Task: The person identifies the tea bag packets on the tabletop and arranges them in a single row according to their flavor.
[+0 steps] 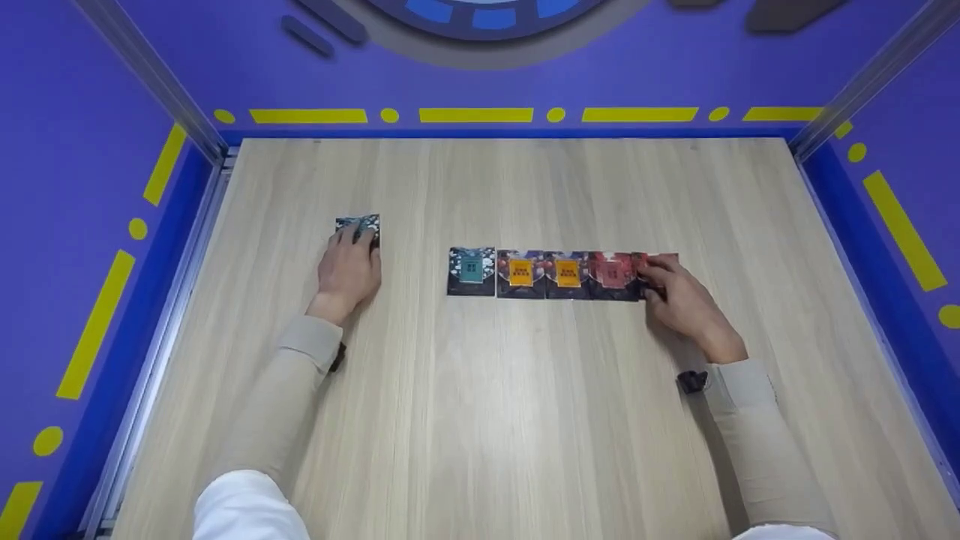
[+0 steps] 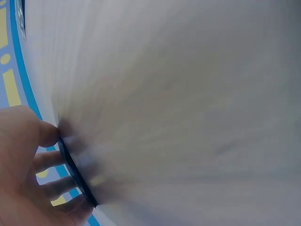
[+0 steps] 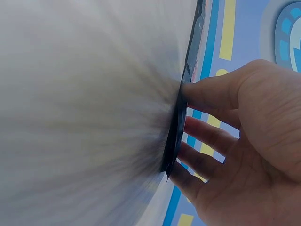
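Far left on the table, my left hand point(image 1: 349, 268) rests over a dark teal patterned packet point(image 1: 367, 223), its fingertips on the top face. In the left wrist view, the thumb and spread fingers touch that packet point(image 2: 75, 172), which is seen nearly edge-on. My right hand point(image 1: 686, 304) lies over a red packet point(image 1: 667, 259) at the right end of a row, with thumb and fingertips touching it. The right wrist view has this packet point(image 3: 175, 132) edge-on beneath the spread fingers. Most of each touched packet is hidden by the hand.
Leftwards from the right hand run another red packet point(image 1: 611, 276), two orange-labelled packets point(image 1: 566, 274) and a teal-labelled packet point(image 1: 471, 270), side by side. Blue panels point(image 1: 480, 90) with yellow marks enclose the wooden table point(image 1: 510, 412) at the back and sides.
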`<move>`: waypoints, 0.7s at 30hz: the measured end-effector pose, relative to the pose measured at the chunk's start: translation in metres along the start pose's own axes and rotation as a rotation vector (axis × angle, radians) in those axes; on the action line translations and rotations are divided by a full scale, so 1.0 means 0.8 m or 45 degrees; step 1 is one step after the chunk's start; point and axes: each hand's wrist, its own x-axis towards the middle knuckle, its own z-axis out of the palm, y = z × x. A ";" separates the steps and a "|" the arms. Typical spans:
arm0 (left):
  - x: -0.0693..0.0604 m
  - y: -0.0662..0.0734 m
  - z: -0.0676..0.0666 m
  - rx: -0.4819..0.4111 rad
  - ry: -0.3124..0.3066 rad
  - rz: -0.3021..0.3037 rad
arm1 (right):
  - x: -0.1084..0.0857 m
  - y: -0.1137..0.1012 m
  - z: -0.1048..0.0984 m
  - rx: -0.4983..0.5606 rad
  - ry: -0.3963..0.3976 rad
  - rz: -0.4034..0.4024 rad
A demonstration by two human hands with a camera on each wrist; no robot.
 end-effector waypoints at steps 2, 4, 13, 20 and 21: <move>-0.003 0.003 0.001 -0.006 -0.009 0.007 | 0.000 0.000 0.001 -0.001 0.002 0.004; -0.006 0.006 0.001 -0.017 -0.017 0.009 | -0.001 0.000 0.001 -0.002 0.002 0.004; -0.016 0.022 0.006 -0.009 -0.020 0.052 | 0.000 0.000 0.003 0.000 0.010 0.002; -0.028 0.036 0.009 -0.008 -0.030 0.088 | 0.000 -0.002 0.001 -0.003 0.017 -0.007; -0.029 0.038 0.010 -0.004 -0.034 0.093 | 0.000 -0.002 0.001 -0.004 0.015 -0.003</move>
